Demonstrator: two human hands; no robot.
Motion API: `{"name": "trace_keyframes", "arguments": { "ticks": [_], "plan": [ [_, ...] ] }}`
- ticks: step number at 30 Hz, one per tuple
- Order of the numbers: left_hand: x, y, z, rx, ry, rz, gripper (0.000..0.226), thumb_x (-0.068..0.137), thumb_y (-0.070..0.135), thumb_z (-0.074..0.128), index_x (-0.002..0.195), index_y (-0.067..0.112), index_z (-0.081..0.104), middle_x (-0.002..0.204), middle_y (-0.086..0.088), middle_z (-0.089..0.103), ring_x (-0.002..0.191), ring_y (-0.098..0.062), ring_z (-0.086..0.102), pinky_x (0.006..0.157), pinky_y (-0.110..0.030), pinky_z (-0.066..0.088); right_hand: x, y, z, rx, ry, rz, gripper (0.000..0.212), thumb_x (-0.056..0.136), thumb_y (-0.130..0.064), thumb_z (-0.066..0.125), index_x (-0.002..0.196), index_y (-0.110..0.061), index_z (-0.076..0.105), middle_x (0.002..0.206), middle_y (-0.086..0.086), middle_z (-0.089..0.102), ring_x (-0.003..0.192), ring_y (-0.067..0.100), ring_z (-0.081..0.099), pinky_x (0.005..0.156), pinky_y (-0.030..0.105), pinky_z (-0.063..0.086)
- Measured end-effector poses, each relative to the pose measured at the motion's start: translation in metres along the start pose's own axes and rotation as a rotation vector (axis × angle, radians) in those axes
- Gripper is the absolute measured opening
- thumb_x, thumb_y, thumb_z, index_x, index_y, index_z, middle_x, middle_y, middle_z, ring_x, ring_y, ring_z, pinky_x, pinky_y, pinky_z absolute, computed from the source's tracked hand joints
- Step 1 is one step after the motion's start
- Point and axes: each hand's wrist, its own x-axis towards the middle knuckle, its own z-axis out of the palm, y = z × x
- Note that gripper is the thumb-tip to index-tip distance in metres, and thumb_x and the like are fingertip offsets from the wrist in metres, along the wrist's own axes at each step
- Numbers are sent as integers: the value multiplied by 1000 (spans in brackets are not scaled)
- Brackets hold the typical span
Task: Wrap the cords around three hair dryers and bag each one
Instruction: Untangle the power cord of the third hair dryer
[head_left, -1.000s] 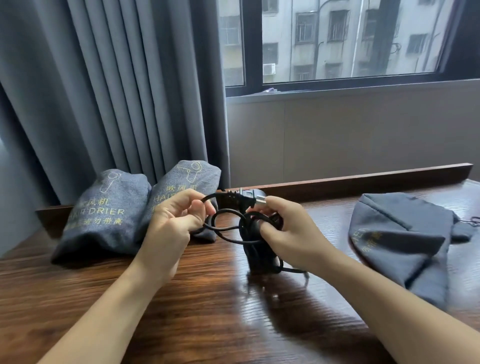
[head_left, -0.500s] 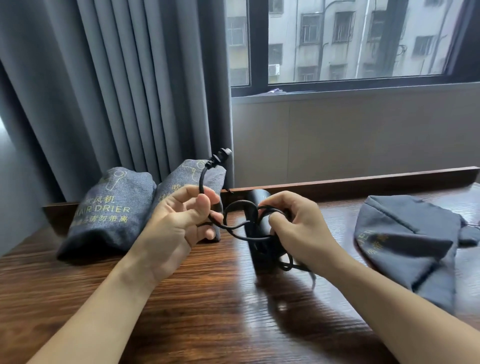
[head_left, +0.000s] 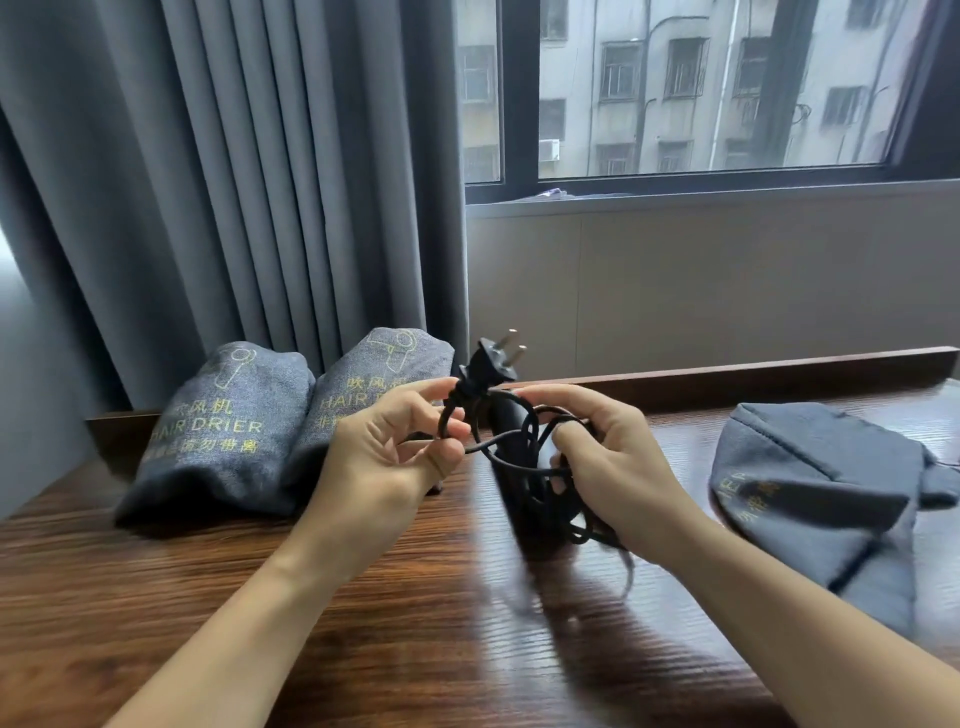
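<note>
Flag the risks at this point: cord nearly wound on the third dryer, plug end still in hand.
1. The left hand pinches the black cord just below the two-pin plug; with that end untucked, the loose loops could spring off.
2. The right hand alone steadies the black hair dryer on the wooden table; it might tip.
3. The empty grey fabric bag lies flat; opening it likely needs a hand freed.

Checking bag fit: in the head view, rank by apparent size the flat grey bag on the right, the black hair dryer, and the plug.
1. Flat grey bag, though nearer the camera
2. Black hair dryer, partly hidden by cord and hands
3. Plug
</note>
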Motion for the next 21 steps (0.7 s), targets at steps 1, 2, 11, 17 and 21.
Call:
{"name": "trace_keyframes", "arguments": {
  "ticks": [1, 2, 11, 17, 21],
  "plan": [
    [0, -1, 0, 36, -4, 11, 28, 82, 8, 82, 71, 32, 72, 118, -9, 69, 108, -19, 72, 91, -29, 59, -1, -1, 0, 8, -23, 6, 51, 96, 12, 41, 102, -24, 76, 103, -8, 76, 59, 3, 60, 53, 26, 52],
    [0, 0, 0, 45, -2, 15, 29, 82, 7, 83, 71, 31, 71, 120, -9, 69, 108, -20, 72, 92, -31, 58, -1, -3, -1, 12, -38, 11, 48, 97, 12, 41, 99, -22, 74, 95, -8, 75, 58, 3, 60, 53, 25, 51],
    [-2, -1, 4, -90, -68, -134, 40, 91, -5, 68, 70, 29, 66, 112, -6, 79, 103, -25, 76, 79, -35, 63, 2, 0, -3, 356, -182, 127, 23, 74, 6, 49, 81, -13, 60, 79, 15, 60, 55, 23, 51, 48, 34, 46],
    [-2, 7, 4, -407, -90, -249, 37, 83, -10, 66, 66, 23, 64, 74, -5, 70, 87, -27, 78, 85, -47, 64, 2, -7, -8, 426, -319, 174, 16, 84, -15, 53, 80, -16, 68, 75, 9, 61, 56, 18, 58, 50, 31, 51],
    [-1, 11, 0, -494, -137, -302, 42, 77, -19, 75, 67, 21, 65, 82, -15, 72, 81, -25, 78, 81, -42, 65, 0, 1, -7, 324, -388, 212, 18, 92, -23, 57, 96, -12, 71, 73, 3, 66, 55, 15, 58, 53, 32, 53]
  ]
}}
